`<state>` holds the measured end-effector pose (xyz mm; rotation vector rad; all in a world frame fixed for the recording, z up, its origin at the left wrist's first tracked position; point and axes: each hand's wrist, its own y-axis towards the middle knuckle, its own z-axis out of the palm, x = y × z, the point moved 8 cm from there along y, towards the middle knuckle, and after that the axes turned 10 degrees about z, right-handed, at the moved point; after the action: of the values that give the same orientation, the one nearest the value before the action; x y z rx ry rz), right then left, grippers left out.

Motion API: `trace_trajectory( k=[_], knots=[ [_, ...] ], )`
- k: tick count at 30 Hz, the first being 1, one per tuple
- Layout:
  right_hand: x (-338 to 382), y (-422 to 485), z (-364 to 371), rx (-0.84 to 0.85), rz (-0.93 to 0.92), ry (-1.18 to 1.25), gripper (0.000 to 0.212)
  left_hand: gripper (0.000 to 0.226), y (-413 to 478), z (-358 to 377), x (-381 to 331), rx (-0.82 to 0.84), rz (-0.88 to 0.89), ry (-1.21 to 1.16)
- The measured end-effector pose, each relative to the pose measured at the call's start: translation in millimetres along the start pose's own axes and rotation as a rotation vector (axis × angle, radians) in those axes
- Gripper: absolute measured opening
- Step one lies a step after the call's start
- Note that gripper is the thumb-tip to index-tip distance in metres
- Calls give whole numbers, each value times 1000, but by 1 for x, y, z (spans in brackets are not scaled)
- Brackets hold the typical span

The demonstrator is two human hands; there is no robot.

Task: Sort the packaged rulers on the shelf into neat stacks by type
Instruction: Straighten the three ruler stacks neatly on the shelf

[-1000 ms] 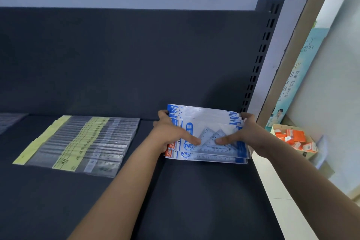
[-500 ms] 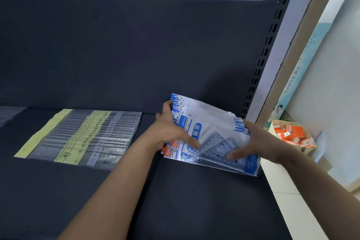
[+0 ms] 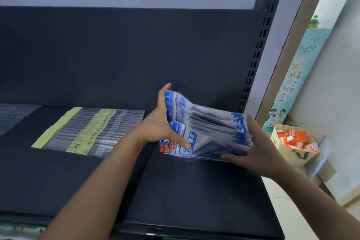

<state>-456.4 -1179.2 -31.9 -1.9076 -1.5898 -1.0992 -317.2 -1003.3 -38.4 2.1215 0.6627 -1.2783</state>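
Head view: left hand (image 3: 157, 126) and right hand (image 3: 259, 148), fingers (image 3: 181, 141) curled, pinch either end of one blue-white packet bundle (image 3: 210, 128), its packets uncountable. One yellow-labelled row (image 3: 93, 128) lies left of the left fingers.

Your packs (image 3: 210, 122) are clear and white with blue print, with orange-red labels at the near left corner. Left of them, the clear sleeves (image 3: 116, 122) carry pale yellow strips. The shelf (image 3: 194, 191) is dark blue-grey. To the right, a cream tub (image 3: 286, 154) shows orange-and-white boxes (image 3: 292, 136), and the banner (image 3: 298, 76) is pale teal.
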Motion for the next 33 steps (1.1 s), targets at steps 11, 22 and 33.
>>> trace_trajectory(
  k=[11,22,33],
  knots=[
    [-30,13,9,146,157,144,78,89,-16,-9,15,0,-36,155],
    [-41,38,7,182,273,247,51,58,-7,2,22,69,-124,40],
    [-41,20,12,162,171,73,78,85,-5,-12,17,111,-67,80]
  ],
)
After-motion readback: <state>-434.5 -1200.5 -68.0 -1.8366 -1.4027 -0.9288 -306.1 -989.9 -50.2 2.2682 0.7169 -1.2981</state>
